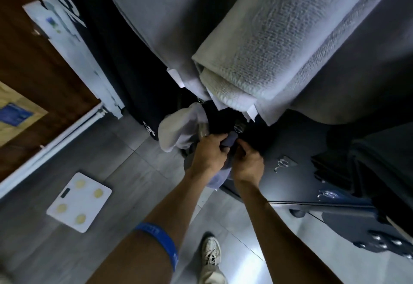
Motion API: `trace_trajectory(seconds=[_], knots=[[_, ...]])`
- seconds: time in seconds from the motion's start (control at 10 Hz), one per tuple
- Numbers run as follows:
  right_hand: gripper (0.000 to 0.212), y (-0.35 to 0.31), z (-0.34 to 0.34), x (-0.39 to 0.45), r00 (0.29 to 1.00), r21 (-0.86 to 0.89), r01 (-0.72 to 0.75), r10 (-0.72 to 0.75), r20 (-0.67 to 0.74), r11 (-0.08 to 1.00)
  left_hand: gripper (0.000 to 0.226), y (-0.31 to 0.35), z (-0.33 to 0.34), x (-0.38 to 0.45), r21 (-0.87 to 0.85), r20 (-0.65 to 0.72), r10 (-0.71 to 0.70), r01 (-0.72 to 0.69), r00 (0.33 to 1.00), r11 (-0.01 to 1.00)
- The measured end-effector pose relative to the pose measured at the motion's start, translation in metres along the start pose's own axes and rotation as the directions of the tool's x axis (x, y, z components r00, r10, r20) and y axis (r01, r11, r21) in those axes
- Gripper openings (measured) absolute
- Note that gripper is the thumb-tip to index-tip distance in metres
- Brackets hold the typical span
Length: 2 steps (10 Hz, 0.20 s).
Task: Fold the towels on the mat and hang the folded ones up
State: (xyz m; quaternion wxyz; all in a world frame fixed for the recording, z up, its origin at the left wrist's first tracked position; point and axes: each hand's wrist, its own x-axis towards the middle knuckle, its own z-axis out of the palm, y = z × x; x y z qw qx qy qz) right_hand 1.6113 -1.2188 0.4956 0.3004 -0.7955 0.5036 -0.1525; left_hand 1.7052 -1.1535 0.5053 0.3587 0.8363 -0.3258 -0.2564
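Both hands, left hand [209,153] and right hand [248,164], are pinching the small blue towel [220,176] shut-fisted (hung towels [252,60] crowding just above).

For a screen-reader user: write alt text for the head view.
Both hands, left hand and right hand, pinch a small bluish towel against a dark hook panel. Larger grey towels hang above; a white scale lies on the floor.
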Motion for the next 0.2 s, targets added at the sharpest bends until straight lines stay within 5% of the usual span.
trace_trajectory(seconds=[0.1,0.2], knots=[[0.050,-0.007,-0.004,0.003,0.997,-0.058,0.038,-0.034,0.071,0.998,0.049,0.008,-0.006,-0.002,0.030,0.110,-0.051,0.048,0.993,0.998],[0.044,0.004,-0.013,-0.011,0.990,-0.146,0.089,-0.072,0.118,0.985,0.063,0.013,-0.010,-0.020,0.065,0.101,-0.057,0.050,0.993,0.997]])
